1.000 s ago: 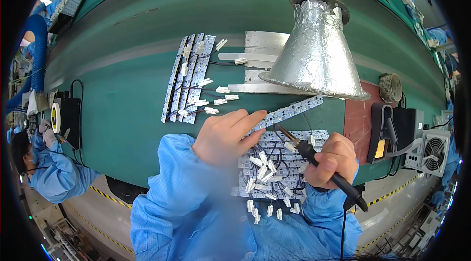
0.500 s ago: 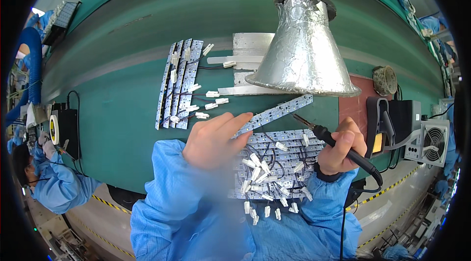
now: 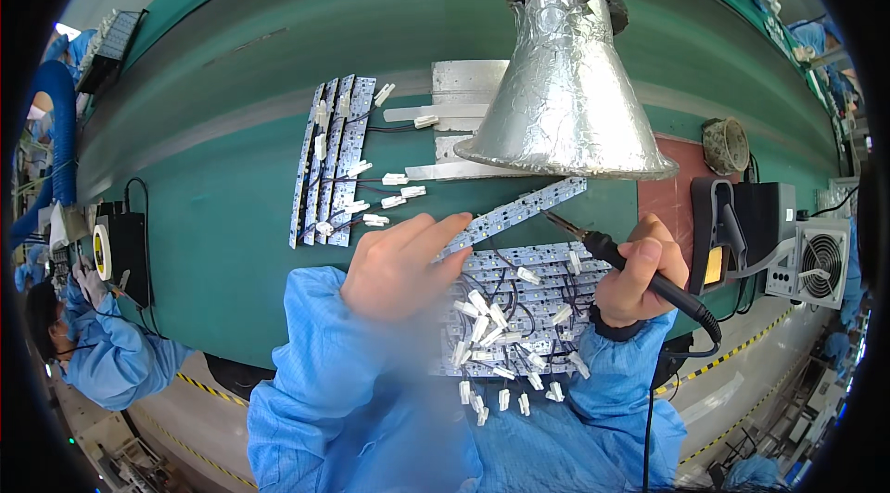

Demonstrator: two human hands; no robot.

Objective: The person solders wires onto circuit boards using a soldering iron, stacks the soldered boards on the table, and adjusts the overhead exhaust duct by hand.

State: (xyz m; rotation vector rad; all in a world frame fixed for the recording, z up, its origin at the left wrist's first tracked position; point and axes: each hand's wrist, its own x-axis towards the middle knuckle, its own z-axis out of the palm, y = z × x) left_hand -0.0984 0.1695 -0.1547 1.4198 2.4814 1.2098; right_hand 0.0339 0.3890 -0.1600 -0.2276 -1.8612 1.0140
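My left hand [image 3: 400, 268] pinches one end of a white LED circuit strip [image 3: 519, 214], which slants up to the right below the foil-covered funnel. My right hand [image 3: 642, 276] is closed around the handle of a soldering iron [image 3: 603, 247]. The iron's tip points up and left, close to the strip's lower edge; I cannot tell whether they touch. Beneath both hands lies a pile of similar strips [image 3: 547, 261] with dark wires and white plugs [image 3: 482, 331]. Farther left, several more strips [image 3: 332, 159] lie side by side, with their plugs to the right.
A foil-covered fume funnel [image 3: 570, 94] hangs over the green bench [image 3: 213, 178], above a metal plate [image 3: 464, 80]. At right stand the soldering-iron holder [image 3: 712, 233], a round pot [image 3: 725, 146] and a fan box [image 3: 816, 261]. A co-worker [image 3: 111, 345] sits at far left.
The whole view has shifted slightly, with bench items now a little farther left. Both hands keep their grips, and the strip and the iron hold nearly the same positions.
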